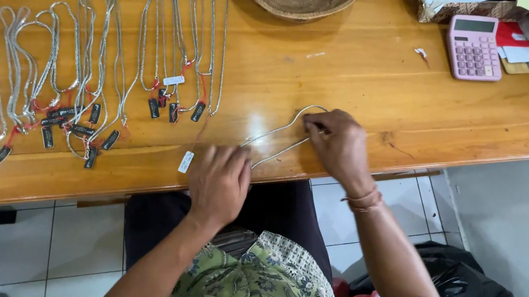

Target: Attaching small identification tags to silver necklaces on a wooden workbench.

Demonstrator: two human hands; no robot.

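Between the two hands a silver chain point(277, 136) lies stretched on the wooden table point(355, 79). Right hand point(340, 145) pinches its far loop; left hand point(219, 183) presses the near end down, a white tag point(186, 161) just beside it. Judging by the tagged chains point(85, 63) well off to the left, this one is being straightened, and careful, even tension seems called for.

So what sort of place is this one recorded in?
Probably a jewellery shop or small workshop counter. Rows of tagged silver chains lie across the wooden counter, a pink calculator sits nearby, and the left hand and right hand stretch another chain.
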